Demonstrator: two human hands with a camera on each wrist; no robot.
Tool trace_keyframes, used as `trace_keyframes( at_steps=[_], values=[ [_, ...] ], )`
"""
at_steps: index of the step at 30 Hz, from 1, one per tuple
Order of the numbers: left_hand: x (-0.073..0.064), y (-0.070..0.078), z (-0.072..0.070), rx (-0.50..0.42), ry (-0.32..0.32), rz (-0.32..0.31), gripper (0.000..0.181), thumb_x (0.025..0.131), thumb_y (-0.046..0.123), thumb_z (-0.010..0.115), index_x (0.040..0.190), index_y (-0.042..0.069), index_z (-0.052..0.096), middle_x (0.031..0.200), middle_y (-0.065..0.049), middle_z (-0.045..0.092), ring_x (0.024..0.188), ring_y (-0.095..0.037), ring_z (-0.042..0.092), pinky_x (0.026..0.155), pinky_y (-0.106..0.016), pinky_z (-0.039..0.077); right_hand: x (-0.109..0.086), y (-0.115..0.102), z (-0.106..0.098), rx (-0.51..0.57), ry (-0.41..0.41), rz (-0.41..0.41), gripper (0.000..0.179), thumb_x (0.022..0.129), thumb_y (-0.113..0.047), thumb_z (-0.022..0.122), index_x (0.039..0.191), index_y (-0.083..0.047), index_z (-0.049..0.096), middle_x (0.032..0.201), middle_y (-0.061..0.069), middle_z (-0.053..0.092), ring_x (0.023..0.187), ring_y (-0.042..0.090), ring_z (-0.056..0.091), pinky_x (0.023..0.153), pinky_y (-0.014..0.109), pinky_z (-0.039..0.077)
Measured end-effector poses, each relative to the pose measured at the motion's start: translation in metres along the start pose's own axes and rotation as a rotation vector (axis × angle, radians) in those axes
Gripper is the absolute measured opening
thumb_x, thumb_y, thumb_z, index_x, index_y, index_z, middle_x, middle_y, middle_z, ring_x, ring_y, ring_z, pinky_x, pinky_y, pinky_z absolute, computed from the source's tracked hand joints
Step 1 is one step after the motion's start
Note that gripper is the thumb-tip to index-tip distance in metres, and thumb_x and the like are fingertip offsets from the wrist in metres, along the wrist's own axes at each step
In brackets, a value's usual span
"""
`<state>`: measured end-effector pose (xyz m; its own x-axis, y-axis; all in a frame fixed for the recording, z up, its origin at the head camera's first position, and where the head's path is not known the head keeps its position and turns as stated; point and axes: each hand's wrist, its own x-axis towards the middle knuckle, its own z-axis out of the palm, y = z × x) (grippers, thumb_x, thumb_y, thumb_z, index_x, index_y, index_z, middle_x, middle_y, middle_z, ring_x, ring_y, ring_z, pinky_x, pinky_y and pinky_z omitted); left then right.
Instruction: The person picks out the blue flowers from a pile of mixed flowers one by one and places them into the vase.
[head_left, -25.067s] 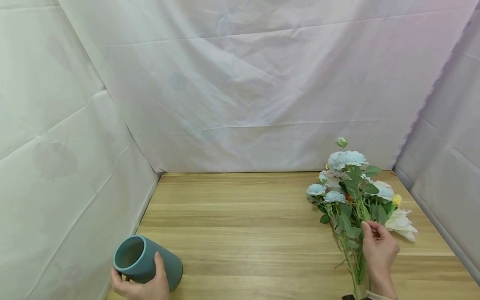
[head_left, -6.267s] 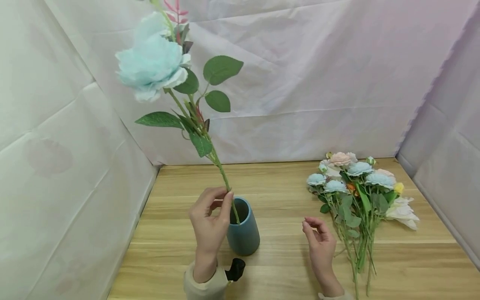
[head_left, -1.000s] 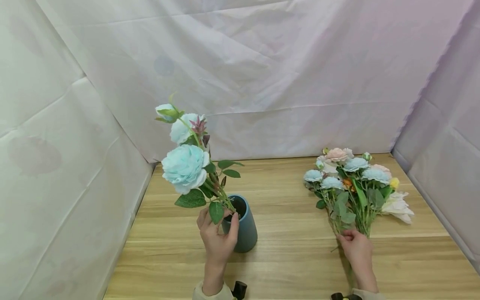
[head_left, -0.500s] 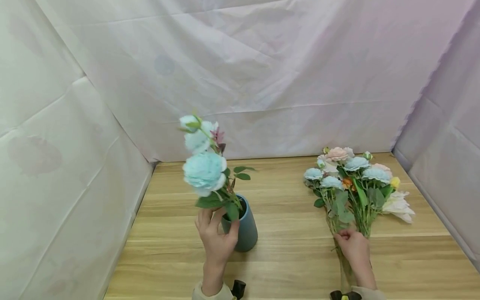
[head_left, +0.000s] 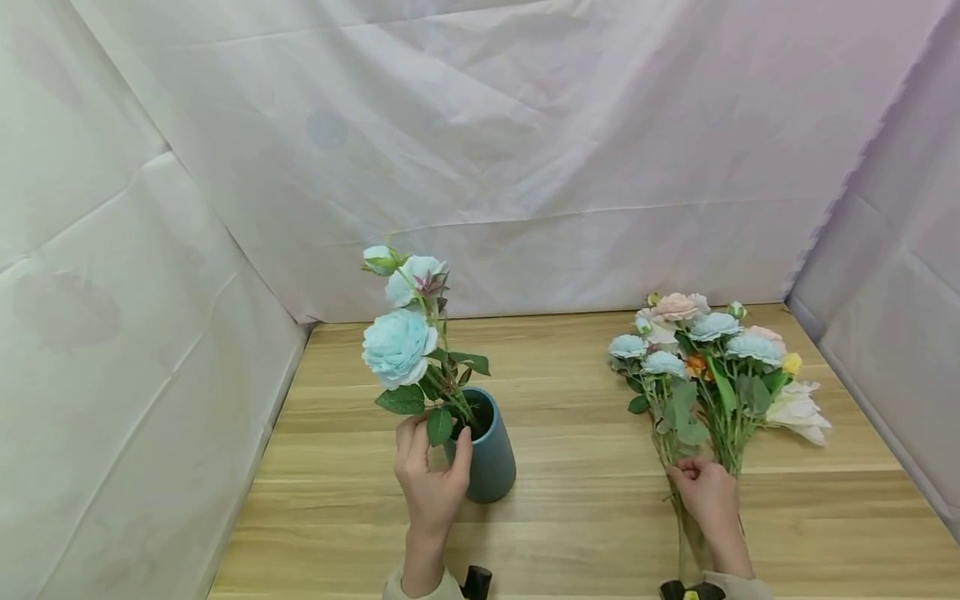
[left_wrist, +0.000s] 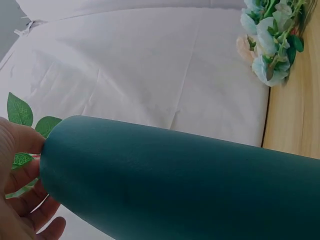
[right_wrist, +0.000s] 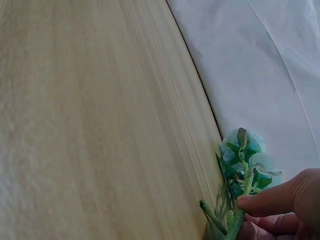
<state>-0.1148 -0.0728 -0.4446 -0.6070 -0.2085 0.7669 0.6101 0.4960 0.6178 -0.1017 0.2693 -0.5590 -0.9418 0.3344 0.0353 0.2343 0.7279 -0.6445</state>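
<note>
Head view: right hand point(head_left: 708, 496) pinches a stem point(right_wrist: 248, 182) in the flower pile point(head_left: 696, 367), left hand point(head_left: 431, 483) touches, with grip I cannot tell, the vase point(head_left: 491, 471), which leaning blue flowers point(head_left: 397, 348) could topple by weight

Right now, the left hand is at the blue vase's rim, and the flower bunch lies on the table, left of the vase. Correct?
Wrong side: the head view shows the flower bunch on the table, right of the blue vase. The left hand is indeed at its rim.
</note>
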Motion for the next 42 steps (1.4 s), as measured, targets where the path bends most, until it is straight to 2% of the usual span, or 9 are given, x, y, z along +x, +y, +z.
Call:
trace_keyframes(
  at_steps=[9, 14, 16, 20, 25, 32, 36, 38, 42],
  values=[
    [-0.003, 0.002, -0.001, -0.029, 0.028, -0.014, 0.027, 0.067, -0.009, 0.071, 0.093, -0.004, 0.065, 0.098, -0.018, 0.059, 0.094, -0.03, 0.055, 0.088, -0.022, 0.043, -0.002, -0.001, 0.002, 0.049, 0.051, 0.047, 0.015, 0.078, -0.008, 0.071, 0.08, 0.006, 0.067, 0.064, 0.006, 0.061, 0.056, 0.014, 0.051, 0.053, 0.029, 0.04],
    [0.004, 0.017, -0.007, -0.047, 0.104, 0.032, 0.019, 0.063, -0.018, 0.064, 0.079, -0.007, 0.062, 0.08, -0.019, 0.06, 0.078, -0.028, 0.057, 0.076, -0.022, 0.047, -0.003, -0.003, 0.002, 0.103, 0.062, 0.075, 0.015, 0.079, -0.008, 0.071, 0.085, 0.006, 0.068, 0.069, 0.008, 0.064, 0.058, 0.009, 0.052, 0.052, 0.023, 0.041],
    [0.004, 0.023, -0.009, -0.05, 0.115, 0.045, 0.018, 0.063, -0.019, 0.063, 0.077, -0.009, 0.06, 0.075, -0.018, 0.059, 0.073, -0.025, 0.056, 0.071, -0.022, 0.046, -0.004, -0.005, 0.001, 0.132, 0.076, 0.068, 0.016, 0.08, -0.008, 0.071, 0.087, 0.006, 0.068, 0.07, 0.009, 0.064, 0.057, 0.006, 0.051, 0.051, 0.02, 0.04],
    [-0.005, 0.024, -0.012, -0.084, 0.068, 0.054, 0.018, 0.065, -0.016, 0.066, 0.079, -0.007, 0.062, 0.076, -0.014, 0.061, 0.074, -0.021, 0.057, 0.071, -0.02, 0.046, -0.004, -0.01, 0.0, 0.179, 0.13, 0.032, 0.013, 0.081, -0.006, 0.07, 0.087, 0.005, 0.068, 0.071, 0.011, 0.064, 0.056, -0.001, 0.048, 0.049, 0.015, 0.039],
    [-0.019, 0.025, -0.006, -0.166, -0.02, 0.049, 0.019, 0.068, -0.014, 0.068, 0.084, -0.005, 0.062, 0.081, -0.016, 0.062, 0.079, -0.021, 0.06, 0.077, -0.02, 0.048, -0.004, -0.016, 0.0, 0.214, 0.208, -0.028, 0.009, 0.078, -0.001, 0.072, 0.084, 0.004, 0.068, 0.07, 0.012, 0.064, 0.055, -0.006, 0.046, 0.048, 0.011, 0.039],
    [-0.024, 0.036, 0.003, -0.225, -0.106, 0.041, 0.016, 0.073, -0.011, 0.068, 0.085, -0.002, 0.062, 0.082, -0.011, 0.062, 0.077, -0.018, 0.06, 0.076, -0.021, 0.049, -0.003, -0.028, -0.001, 0.313, 0.219, -0.066, 0.009, 0.078, 0.003, 0.071, 0.086, 0.006, 0.067, 0.068, 0.013, 0.062, 0.05, -0.004, 0.049, 0.043, 0.013, 0.042],
    [-0.028, 0.038, 0.007, -0.233, -0.127, 0.033, 0.006, 0.081, -0.001, 0.068, 0.083, -0.002, 0.062, 0.082, -0.009, 0.062, 0.075, -0.017, 0.06, 0.073, -0.022, 0.049, -0.002, -0.035, -0.001, 0.332, 0.227, -0.068, 0.01, 0.079, 0.002, 0.071, 0.087, 0.006, 0.068, 0.07, 0.015, 0.064, 0.052, -0.007, 0.05, 0.045, 0.011, 0.043],
    [-0.029, 0.037, 0.009, -0.241, -0.127, 0.029, 0.007, 0.083, 0.002, 0.067, 0.082, -0.003, 0.062, 0.08, -0.009, 0.062, 0.074, -0.016, 0.06, 0.072, -0.021, 0.049, -0.002, -0.039, -0.001, 0.334, 0.238, -0.073, 0.009, 0.079, 0.002, 0.071, 0.086, 0.005, 0.068, 0.07, 0.015, 0.064, 0.053, -0.008, 0.049, 0.045, 0.011, 0.043],
    [-0.031, 0.037, 0.013, -0.254, -0.138, 0.023, 0.009, 0.077, -0.008, 0.067, 0.082, -0.002, 0.061, 0.078, -0.01, 0.062, 0.072, -0.018, 0.06, 0.071, -0.02, 0.049, -0.002, -0.046, 0.001, 0.346, 0.254, -0.101, 0.008, 0.078, 0.002, 0.071, 0.085, 0.004, 0.068, 0.07, 0.014, 0.063, 0.053, -0.008, 0.05, 0.046, 0.011, 0.043]
  ],
)
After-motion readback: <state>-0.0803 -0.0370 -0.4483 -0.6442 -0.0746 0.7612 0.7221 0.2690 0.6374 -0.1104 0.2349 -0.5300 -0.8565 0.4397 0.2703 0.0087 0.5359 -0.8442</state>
